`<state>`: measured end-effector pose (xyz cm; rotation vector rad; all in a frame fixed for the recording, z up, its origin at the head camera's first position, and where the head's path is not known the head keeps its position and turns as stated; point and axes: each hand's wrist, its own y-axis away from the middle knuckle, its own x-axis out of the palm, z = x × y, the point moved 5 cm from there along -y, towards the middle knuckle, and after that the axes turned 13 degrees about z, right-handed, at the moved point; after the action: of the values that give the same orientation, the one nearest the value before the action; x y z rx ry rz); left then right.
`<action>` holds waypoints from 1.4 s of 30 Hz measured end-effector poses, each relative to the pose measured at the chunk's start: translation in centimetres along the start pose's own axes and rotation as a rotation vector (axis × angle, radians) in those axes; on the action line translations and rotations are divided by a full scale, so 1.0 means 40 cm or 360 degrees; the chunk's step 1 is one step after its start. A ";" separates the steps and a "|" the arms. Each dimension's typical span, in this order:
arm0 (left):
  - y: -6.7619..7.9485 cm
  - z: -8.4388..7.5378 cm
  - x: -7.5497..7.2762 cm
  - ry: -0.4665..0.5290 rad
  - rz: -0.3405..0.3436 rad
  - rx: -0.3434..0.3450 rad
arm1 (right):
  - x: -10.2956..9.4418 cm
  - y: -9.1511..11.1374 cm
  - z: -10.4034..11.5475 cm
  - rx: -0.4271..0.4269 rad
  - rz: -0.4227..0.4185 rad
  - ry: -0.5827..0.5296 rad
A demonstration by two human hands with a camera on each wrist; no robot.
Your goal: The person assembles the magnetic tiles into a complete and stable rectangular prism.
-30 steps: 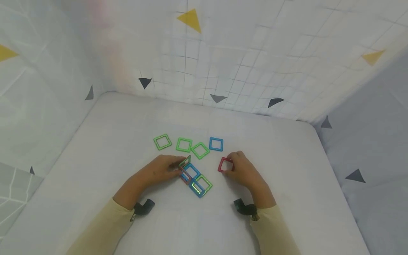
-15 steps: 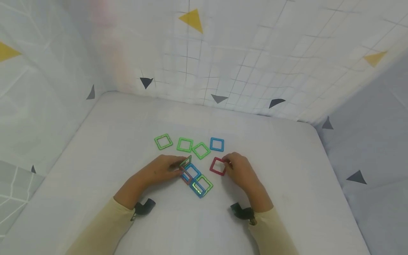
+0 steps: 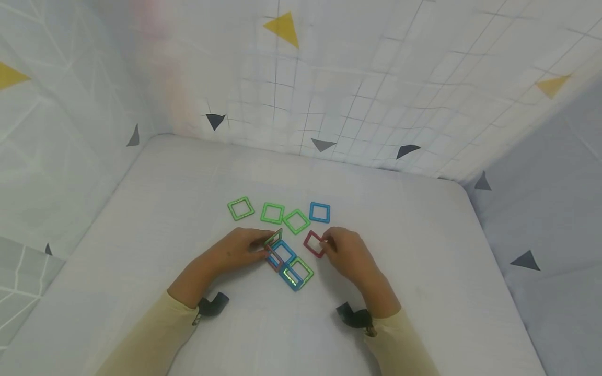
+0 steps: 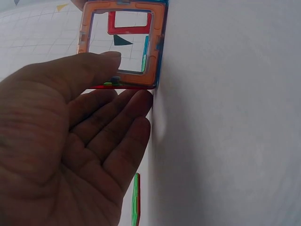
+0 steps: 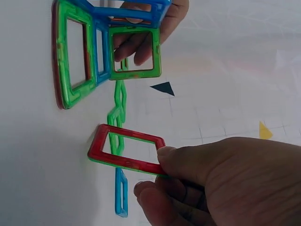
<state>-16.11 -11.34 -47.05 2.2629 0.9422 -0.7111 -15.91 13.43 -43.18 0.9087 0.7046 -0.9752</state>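
Observation:
My right hand (image 3: 350, 253) pinches a red square magnetic tile (image 5: 96, 143) by one edge, tilted, just right of a small build. My left hand (image 3: 237, 248) grips the build's upright tiles on its left side, the thumb across an orange tile (image 4: 156, 42) and a finger behind a green tile (image 5: 136, 74). At the build's base lie a blue tile (image 3: 289, 248) and a green tile (image 3: 308, 267), edge to edge. Another blue tile (image 3: 290, 281) stands tilted up at the front, next to the orange one.
Behind the build, loose green tiles lie on the white table: one at the left (image 3: 230, 211), then a pair, one (image 3: 271, 204) touching the other (image 3: 289, 227). A loose blue tile (image 3: 320, 204) lies to their right. Patterned cloth walls (image 3: 329, 78) enclose the table.
My right hand has moved left with the red tile, bringing it nearer the build, and the tile has turned. The left hand and the build have stayed put.

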 end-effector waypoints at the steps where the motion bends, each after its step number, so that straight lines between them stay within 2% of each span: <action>1: -0.001 -0.001 0.000 -0.0002 0.0002 0.0008 | 0.001 0.000 0.003 0.0008 0.0003 0.0000; 5: -0.003 0.000 0.002 -0.0006 0.0008 0.0024 | 0.009 0.002 0.017 0.0018 0.0034 0.0014; 20: -0.003 0.000 0.000 -0.0040 -0.0010 0.0061 | 0.048 0.000 0.087 -0.0278 -0.0104 0.0159; 42: 0.000 -0.007 0.005 -0.0003 -0.0020 0.0023 | 0.054 -0.009 0.125 -0.0348 -0.0083 0.0244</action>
<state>-15.90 -11.05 -46.97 2.2706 0.9544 -0.7276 -14.84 8.08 -42.81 0.7807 0.9501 -0.8608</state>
